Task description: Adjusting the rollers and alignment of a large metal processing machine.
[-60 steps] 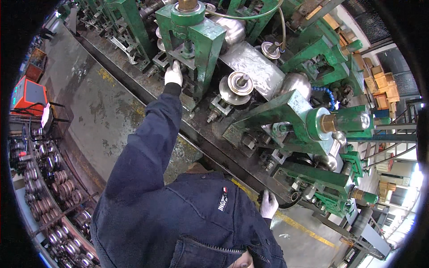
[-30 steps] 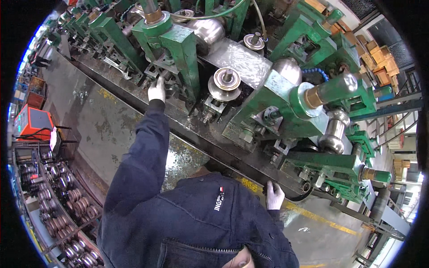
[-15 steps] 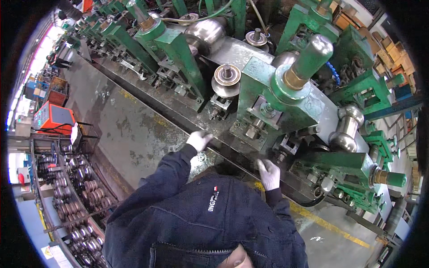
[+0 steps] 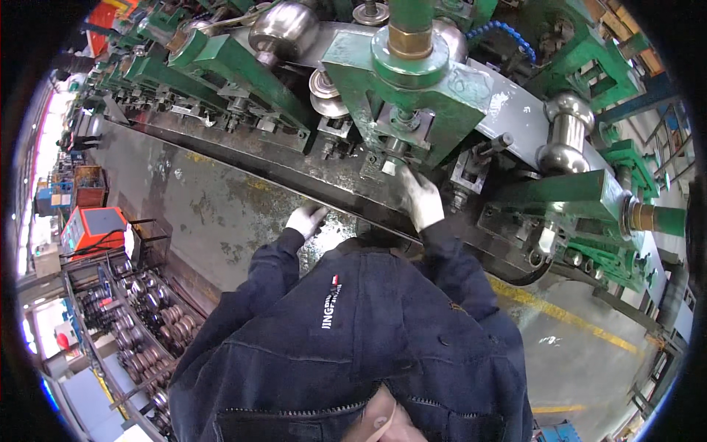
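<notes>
1. One gloved right hand (image 4: 421,200) was near the bolt (image 4: 390,167); whether it gripped, I could not tell.
2. The left hand (image 4: 306,220) was loose, nothing seen inside, above the floor (image 4: 221,228).
3. The bolt sat low on the green stand (image 4: 342,70).
4. If the roller (image 4: 568,132) turned, the glove might be caught.

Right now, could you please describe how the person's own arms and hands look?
The left hand and the right hand are each covered by a whitish glove. Both arms are in long, loose, dark navy sleeves of a jacket, which reach about to the wrists.
</notes>
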`<state>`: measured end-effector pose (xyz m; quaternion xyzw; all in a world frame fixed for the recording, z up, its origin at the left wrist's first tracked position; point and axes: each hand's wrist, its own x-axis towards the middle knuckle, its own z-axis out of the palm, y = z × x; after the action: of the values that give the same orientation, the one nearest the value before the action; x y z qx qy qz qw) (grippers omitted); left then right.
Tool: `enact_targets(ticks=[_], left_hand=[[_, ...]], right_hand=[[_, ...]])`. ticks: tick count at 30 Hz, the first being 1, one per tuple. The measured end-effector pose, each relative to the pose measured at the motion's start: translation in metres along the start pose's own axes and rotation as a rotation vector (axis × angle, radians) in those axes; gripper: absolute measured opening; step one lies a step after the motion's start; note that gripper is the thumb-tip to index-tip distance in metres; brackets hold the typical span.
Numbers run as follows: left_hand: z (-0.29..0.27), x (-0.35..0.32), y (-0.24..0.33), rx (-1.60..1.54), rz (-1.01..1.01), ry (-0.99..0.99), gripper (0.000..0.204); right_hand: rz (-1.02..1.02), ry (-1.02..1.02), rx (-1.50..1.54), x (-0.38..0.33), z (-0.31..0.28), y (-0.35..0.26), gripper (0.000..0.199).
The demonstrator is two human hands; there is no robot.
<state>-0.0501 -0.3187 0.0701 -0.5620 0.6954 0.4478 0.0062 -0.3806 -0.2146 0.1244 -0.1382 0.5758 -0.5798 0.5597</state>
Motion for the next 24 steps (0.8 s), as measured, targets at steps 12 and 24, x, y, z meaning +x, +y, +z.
enact_targets(ticks=[12, 24], left_hand=[[-0.013, -0.037, -0.06, -0.05, -0.259, 0.019, 0.04], [-0.024, -0.033, -0.094, 0.098, -0.233, 0.034, 0.042]], right_hand=[[0.003, 0.051, 0.432, 0.06, 0.032, 0.018, 0.043], [-0.2, -0.135, 0.537, 0.058, 0.054, 0.017, 0.035]])
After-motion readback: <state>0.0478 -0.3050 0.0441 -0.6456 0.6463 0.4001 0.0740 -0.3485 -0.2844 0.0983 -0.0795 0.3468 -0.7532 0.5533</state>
